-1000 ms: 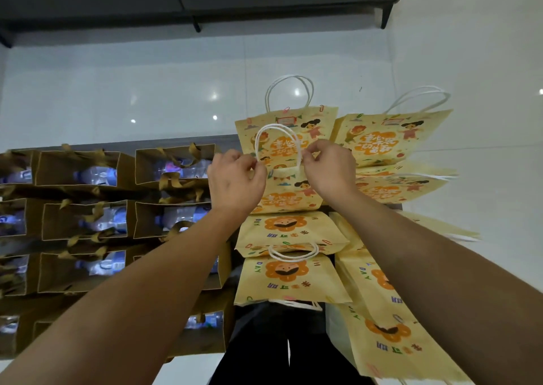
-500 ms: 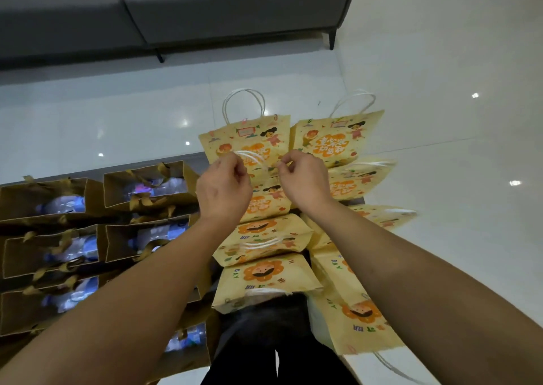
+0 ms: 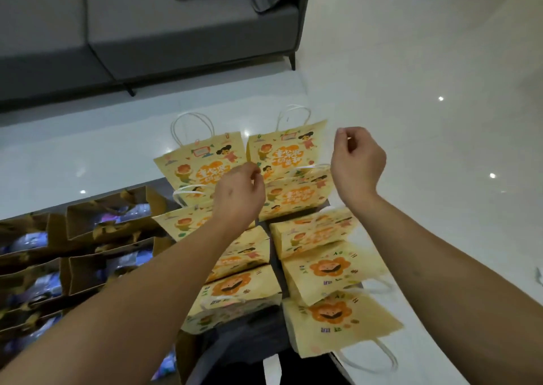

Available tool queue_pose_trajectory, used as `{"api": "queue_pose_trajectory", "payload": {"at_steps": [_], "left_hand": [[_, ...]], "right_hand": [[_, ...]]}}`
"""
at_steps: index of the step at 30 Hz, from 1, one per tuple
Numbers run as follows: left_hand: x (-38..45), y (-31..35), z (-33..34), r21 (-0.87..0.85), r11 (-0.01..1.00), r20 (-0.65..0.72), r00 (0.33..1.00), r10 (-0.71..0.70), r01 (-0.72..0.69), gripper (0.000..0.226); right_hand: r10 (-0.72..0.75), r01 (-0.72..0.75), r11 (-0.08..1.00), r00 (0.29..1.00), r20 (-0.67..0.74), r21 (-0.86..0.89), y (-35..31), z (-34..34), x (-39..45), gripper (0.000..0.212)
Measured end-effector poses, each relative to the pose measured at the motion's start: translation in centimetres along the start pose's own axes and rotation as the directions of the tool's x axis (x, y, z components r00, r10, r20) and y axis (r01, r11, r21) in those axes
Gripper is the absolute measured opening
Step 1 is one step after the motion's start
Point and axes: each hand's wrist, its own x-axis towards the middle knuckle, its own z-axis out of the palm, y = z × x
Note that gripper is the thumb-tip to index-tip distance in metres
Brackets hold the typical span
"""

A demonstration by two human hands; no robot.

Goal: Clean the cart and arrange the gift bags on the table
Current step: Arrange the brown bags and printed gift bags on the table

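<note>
- The yellow bags (image 3: 202,161) are laid flat in two overlapping columns on the dark table (image 3: 164,183), probably so each print shows.
- The left hand (image 3: 239,196) is held over the left column, fingers curled; nothing is seen gripped.
- The right hand (image 3: 357,161) is raised clear of the right column, loosely curled and empty.
- Brown bags (image 3: 108,217) are stood open in rows to the left, contents visible.
</note>
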Motion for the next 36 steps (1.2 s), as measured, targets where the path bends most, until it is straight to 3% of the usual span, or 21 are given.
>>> {"api": "queue_pose_trajectory", "payload": {"at_steps": [2,4,8,10,17,23,25,28,30,33,34,36], "left_hand": [[1.3,1.0,0.5,0.034,0.999,0.035,0.999,-0.006,0.005,0.030],[3.2,1.7,1.3,0.054,0.998,0.056,0.998,-0.032,0.029,0.038],[7.7,2.5,3.3,0.172,0.984,0.041,0.998,-0.044,0.036,0.055],[10.0,2.7,4.3,0.171,0.982,0.009,0.996,-0.083,0.081,0.060],[14.6,0.9,7.6,0.211,0.948,-0.076,0.971,-0.228,0.239,0.023],[14.9,1.4,8.3,0.090,0.936,-0.102,0.938,-0.331,0.340,0.019],[13.8,1.8,8.2,0.055,0.949,-0.184,0.938,-0.295,0.310,0.018],[10.1,2.3,7.8,0.030,0.976,-0.257,0.945,-0.202,0.217,0.035],[7.0,2.4,7.7,0.054,0.986,-0.218,0.966,-0.140,0.155,0.042],[3.3,2.1,8.4,0.091,0.995,-0.105,0.994,-0.025,0.034,0.039],[2.6,1.8,8.8,0.097,0.995,-0.060,0.998,-0.004,0.009,0.039],[1.9,1.3,9.6,0.174,0.984,0.009,1.000,0.026,-0.027,0.035]], "right_hand": [[0.016,-0.007,0.993,0.997,0.076,-0.119,1.3,-0.1,3.7,0.028],[0.037,0.029,0.969,0.965,0.260,-0.244,2.9,1.1,7.4,0.029],[0.015,0.212,0.918,0.826,0.564,-0.336,5.7,5.3,12.0,0.049],[0.006,0.282,0.893,0.773,0.634,-0.352,6.9,7.3,13.4,0.056],[-0.041,0.231,0.950,0.759,0.650,-0.210,8.5,10.4,15.6,0.020],[-0.057,0.220,0.958,0.770,0.636,-0.182,8.6,10.4,15.5,0.018],[-0.039,0.124,0.987,0.797,0.602,-0.100,8.3,9.1,14.6,0.027],[-0.046,0.047,0.999,0.866,0.498,0.010,9.0,5.9,12.2,0.048],[-0.024,-0.005,0.999,0.809,0.587,0.048,9.9,3.5,10.3,0.050],[0.081,-0.071,0.996,0.550,0.831,-0.050,10.9,1.8,8.4,0.050],[0.109,-0.071,0.994,0.522,0.846,-0.084,11.2,1.8,8.1,0.044],[0.115,-0.050,0.993,0.607,0.786,-0.107,11.8,2.3,8.3,0.021]]}}
